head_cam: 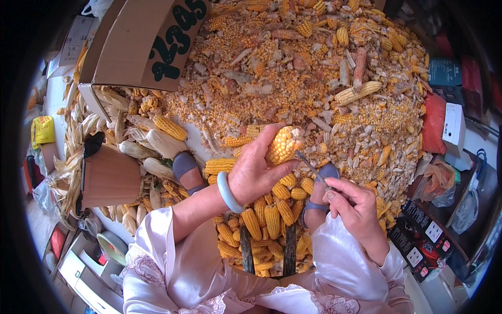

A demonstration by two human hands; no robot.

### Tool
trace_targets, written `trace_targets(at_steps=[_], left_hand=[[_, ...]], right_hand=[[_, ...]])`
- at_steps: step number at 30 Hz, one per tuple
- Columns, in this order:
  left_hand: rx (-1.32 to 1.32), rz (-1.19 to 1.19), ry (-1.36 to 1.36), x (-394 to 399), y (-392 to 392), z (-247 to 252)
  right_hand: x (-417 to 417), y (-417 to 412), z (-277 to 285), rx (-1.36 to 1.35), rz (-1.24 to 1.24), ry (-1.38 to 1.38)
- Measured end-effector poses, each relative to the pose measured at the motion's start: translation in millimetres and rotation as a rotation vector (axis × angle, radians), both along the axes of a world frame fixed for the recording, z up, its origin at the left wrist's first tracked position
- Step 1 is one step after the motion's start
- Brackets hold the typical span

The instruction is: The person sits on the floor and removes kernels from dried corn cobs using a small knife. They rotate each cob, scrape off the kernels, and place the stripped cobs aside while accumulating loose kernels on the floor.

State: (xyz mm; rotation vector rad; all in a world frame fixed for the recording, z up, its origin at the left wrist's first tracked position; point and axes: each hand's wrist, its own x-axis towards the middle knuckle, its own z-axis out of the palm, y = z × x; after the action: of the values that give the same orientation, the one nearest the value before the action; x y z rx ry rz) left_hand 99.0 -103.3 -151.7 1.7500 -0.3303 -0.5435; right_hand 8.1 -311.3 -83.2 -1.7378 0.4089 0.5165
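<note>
An ear of yellow corn (pixel 283 148) is gripped in my left hand (pixel 255 165), its butt end facing right. My right hand (pixel 351 208) holds a thin metal tool (pixel 311 165), perhaps a screwdriver or awl, whose tip meets or nearly meets the edge of that ear. The tool's handle is mostly hidden by my fingers. Below my hands, husked corn ears (pixel 271 219) lie piled between my feet. Beyond them spreads a large heap of loose corn kernels (pixel 251 86), mixed with bare cobs and husk scraps.
A cardboard box (pixel 125 43) with printed numerals stands at the upper left. A brown bin (pixel 111 174) sits among corn husks (pixel 70 157) on the left. Two dark wooden bars (pixel 290 249) project over the ears before me. Boxes and a red bag (pixel 434 123) line the right side.
</note>
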Motion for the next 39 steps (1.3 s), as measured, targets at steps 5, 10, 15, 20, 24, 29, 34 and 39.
trace_targets(at_steps=[5,10,15,20,24,29,34,39], left_hand=[[0.073,-0.089,-0.183,0.2,4.5,-6.2],[0.135,-0.139,-0.111,-0.5,7.5,-3.9],[0.073,-0.1,0.012,2.8,7.4,-12.1],[-0.316,-0.039,0.474,-1.9,-5.0,-15.4],[-0.391,-0.09,0.655,-11.7,-11.3,-10.5],[-0.453,-0.041,0.717,-2.0,0.6,-14.9],[-0.462,-0.003,0.664,2.8,4.0,-15.4],[-0.396,0.003,0.492,-0.3,4.3,-20.7]], right_hand=[[8.5,-3.9,10.5,0.08,-0.004,0.145],[13.2,4.9,6.3,0.095,-0.05,0.186],[-5.0,19.3,-24.5,0.016,-0.085,-0.036],[1.1,25.6,-38.1,0.034,-0.117,-0.194],[11.8,25.0,-36.0,0.195,-0.311,-0.137],[3.7,11.2,-29.8,0.002,-0.188,-0.219],[10.7,4.6,2.3,-0.235,0.089,-0.33],[11.7,8.6,1.0,-0.22,0.144,-0.396]])
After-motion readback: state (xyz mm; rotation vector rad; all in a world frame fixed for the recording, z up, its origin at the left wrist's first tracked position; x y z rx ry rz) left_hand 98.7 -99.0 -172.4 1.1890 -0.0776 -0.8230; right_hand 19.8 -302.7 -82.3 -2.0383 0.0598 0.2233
